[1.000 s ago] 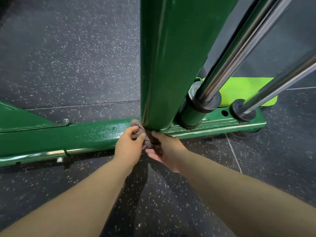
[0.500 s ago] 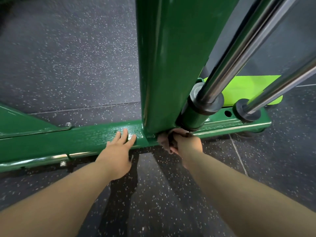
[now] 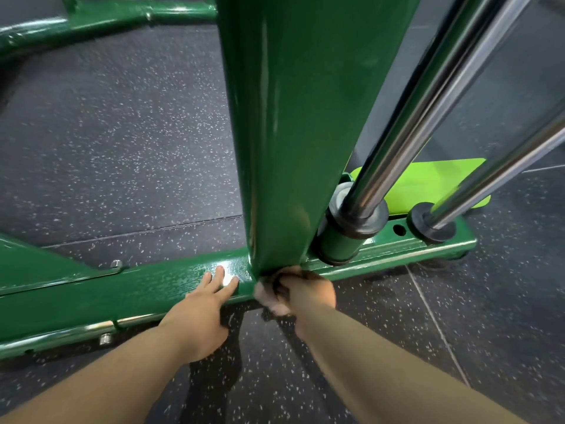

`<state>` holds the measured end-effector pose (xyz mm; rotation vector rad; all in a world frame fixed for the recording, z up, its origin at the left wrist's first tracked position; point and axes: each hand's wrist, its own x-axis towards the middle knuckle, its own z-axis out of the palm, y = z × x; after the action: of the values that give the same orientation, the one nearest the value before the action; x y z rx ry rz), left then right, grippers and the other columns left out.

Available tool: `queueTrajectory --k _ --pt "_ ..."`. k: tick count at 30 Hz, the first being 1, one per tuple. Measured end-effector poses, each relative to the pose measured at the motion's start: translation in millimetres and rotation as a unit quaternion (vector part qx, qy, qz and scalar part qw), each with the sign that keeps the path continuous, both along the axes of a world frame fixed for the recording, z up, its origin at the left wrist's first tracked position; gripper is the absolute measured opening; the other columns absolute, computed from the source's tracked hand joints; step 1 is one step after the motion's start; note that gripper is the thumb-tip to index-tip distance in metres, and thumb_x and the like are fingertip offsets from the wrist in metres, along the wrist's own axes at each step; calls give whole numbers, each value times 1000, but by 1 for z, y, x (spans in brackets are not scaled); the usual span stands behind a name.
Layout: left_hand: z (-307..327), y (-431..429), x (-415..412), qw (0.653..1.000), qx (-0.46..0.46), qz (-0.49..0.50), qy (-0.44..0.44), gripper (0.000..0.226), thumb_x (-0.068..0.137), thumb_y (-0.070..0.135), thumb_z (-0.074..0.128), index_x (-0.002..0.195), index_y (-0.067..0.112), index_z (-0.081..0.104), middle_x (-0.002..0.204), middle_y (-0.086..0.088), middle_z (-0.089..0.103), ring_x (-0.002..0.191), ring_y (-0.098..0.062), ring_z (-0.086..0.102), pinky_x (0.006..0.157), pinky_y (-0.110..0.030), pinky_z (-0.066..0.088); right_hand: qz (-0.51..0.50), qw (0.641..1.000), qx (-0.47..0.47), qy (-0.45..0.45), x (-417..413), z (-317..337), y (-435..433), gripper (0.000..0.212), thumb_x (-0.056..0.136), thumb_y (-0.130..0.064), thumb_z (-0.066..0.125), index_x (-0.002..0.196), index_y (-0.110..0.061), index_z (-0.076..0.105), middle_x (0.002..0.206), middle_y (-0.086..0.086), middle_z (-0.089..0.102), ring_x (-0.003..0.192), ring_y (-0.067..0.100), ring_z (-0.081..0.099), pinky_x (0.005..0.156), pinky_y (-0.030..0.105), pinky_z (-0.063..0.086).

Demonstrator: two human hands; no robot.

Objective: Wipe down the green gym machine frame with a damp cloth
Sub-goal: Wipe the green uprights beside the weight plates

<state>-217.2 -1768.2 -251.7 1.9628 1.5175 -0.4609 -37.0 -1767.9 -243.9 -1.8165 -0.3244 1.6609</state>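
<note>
At the lower left of the picture the green frame's bottom rail (image 3: 91, 301) ran almost level across the view, its long axis left to right, over a dark speckled floor (image 3: 122, 133). The left hand (image 3: 201, 319) lay on that rail just left of centre, fingers straight and spread flat on the shiny paint, holding nothing.

Just to its right, at lower centre, the thick post (image 3: 284, 133) rose from the rail to the top edge of the picture. At the post's foot the right hand (image 3: 305, 290) was clenched round a bunched cloth (image 3: 269, 296), pressing it into the corner where post and rail met. The cloth looked pale and was partly hidden by the fingers.

Further right, two steel rods (image 3: 428, 102) slanted to the upper right, with a lime-green plate (image 3: 428, 182) behind them.

The right hand was the nearer to the post, which lay straight above it in the picture, so the likely next stroke would follow the post's length upward or the rail sideways.
</note>
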Motion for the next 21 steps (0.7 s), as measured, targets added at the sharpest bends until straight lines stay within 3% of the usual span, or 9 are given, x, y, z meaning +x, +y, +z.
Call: queueTrajectory --k 2,3,5,6,8,11,14,17,21 --pt "2 -1 1 1000 -9 6 -14 83 90 18 52 157 33 5 162 3 -20 151 -19 -10 117 -37 29 75 996 4 50 -28 1 4 36 102 -17 48 135 -5 53 128 13 62 82 9 67 73 11 50" --pt "4 -1 3 999 -9 19 -34 80 90 22 55 156 32 10 164 0 -9 152 -21 2 115 -34 31 114 991 17 73 -39 8 5 36 104 -16 43 136 -3 50 137 15 57 98 13 67 85 17 51" --pt "6 -2 3 991 12 98 -92 83 84 34 67 152 30 19 152 -1 38 131 -19 46 96 -23 42 152 986 35 64 -51 14 9 37 104 -24 46 134 -2 50 134 13 58 120 23 60 97 27 48" --pt "8 -3 3 978 24 158 -132 85 81 40 72 150 31 21 133 6 53 112 -13 56 87 -21 42 155 986 45 37 -54 11 10 41 101 -33 50 129 -4 55 127 8 62 115 22 63 95 28 51" --pt "12 -2 3 930 51 273 -243 88 79 44 76 148 41 21 116 16 60 103 -9 59 83 -24 44 163 983 77 -30 -53 5 11 39 97 -42 53 120 -12 63 111 -1 69 96 14 68 89 31 56" --pt "10 2 4 895 93 287 -327 56 85 20 72 125 52 48 108 23 65 103 -8 63 83 -23 45 190 980 48 -36 -45 -2 0 26 101 -40 46 113 -22 61 108 -3 68 97 15 66 81 31 57" --pt "4 10 7 920 201 243 -231 51 83 -3 55 123 27 63 122 4 62 111 -22 57 86 -26 43 182 983 23 -22 -31 1 -8 24 103 -37 45 115 -20 55 100 -2 61 82 12 59 68 23 51" --pt "-7 19 17 948 200 187 -164 54 94 6 47 146 23 44 155 1 36 136 -23 40 108 -32 34 192 981 3 -41 -16 0 -16 20 104 -31 45 109 -17 58 99 1 59 81 13 57 79 26 53" --pt "-26 12 21 965 216 91 -119 55 103 34 40 155 22 25 163 3 18 148 -20 19 119 -31 16 207 977 6 -56 -8 -2 -20 16 103 -19 44 98 -15 58 91 5 55 80 17 50 74 28 45"
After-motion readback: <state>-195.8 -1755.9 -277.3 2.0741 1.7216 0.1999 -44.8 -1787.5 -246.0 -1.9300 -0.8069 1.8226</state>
